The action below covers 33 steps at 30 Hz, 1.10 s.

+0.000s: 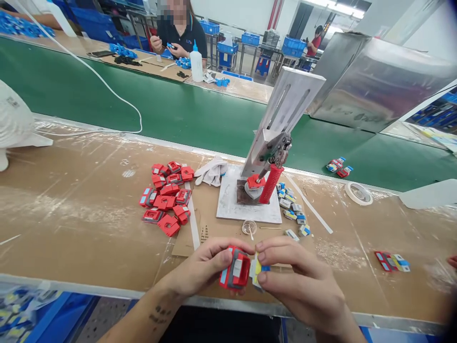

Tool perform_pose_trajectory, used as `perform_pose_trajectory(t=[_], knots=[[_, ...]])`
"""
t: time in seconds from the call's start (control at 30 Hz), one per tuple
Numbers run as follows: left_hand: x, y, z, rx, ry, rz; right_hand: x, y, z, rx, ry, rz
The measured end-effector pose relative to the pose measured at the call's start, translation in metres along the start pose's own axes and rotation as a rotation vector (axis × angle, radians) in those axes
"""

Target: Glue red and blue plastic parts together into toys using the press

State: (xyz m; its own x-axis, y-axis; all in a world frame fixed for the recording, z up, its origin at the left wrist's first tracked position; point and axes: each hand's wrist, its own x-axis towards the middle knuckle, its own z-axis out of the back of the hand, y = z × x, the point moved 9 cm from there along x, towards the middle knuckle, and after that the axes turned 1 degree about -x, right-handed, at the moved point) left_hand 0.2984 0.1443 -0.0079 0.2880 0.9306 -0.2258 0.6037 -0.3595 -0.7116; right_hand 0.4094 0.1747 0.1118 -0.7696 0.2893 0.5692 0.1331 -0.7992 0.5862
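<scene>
My left hand grips a red and grey plastic casing with its hollow side turned right. Between the thumb and fingers of my right hand is a small white, yellow and blue plastic piece, its pale end right at the casing's opening. Whether the two touch is hard to tell. Behind my hands stands a press with a red handle and a red and grey part under it. Left of the press lies a pile of red casings; to its right are several grey, yellow and blue pieces.
A small clear dish with a cotton swab sits before the press's white base plate. White gloves and a tape roll lie nearby. Beyond runs a green conveyor belt, with a co-worker across it.
</scene>
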Motion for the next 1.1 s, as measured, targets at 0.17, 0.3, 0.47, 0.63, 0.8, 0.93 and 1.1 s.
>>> perform_pose_trajectory(t=[0.17, 0.3, 0.47, 0.63, 0.8, 0.93, 1.1], knots=[[0.003, -0.002, -0.004, 0.005, 0.028, -0.019, 0.009, 0.007, -0.006, -0.077, 0.131, 0.053], [0.000, -0.004, -0.014, 0.030, 0.097, 0.069, 0.017, 0.013, -0.008, -0.126, 0.210, 0.089], [-0.007, -0.016, -0.013, 0.249, 0.033, 0.067, 0.026, 0.021, -0.009, -0.233, 0.181, 0.100], [-0.011, -0.025, -0.013, 0.526, -0.067, -0.071, 0.028, 0.022, -0.014, -0.355, 0.161, 0.168], [-0.014, -0.026, -0.018, 0.649, -0.107, -0.071, 0.004, 0.001, -0.001, -0.049, -0.047, 0.078], [-0.018, -0.045, -0.030, 0.784, -0.094, -0.232, -0.022, -0.032, 0.003, 0.109, -0.115, -0.190], [-0.026, -0.067, -0.051, 0.938, -0.050, -0.597, -0.023, -0.039, -0.018, 0.179, -0.006, -0.263]])
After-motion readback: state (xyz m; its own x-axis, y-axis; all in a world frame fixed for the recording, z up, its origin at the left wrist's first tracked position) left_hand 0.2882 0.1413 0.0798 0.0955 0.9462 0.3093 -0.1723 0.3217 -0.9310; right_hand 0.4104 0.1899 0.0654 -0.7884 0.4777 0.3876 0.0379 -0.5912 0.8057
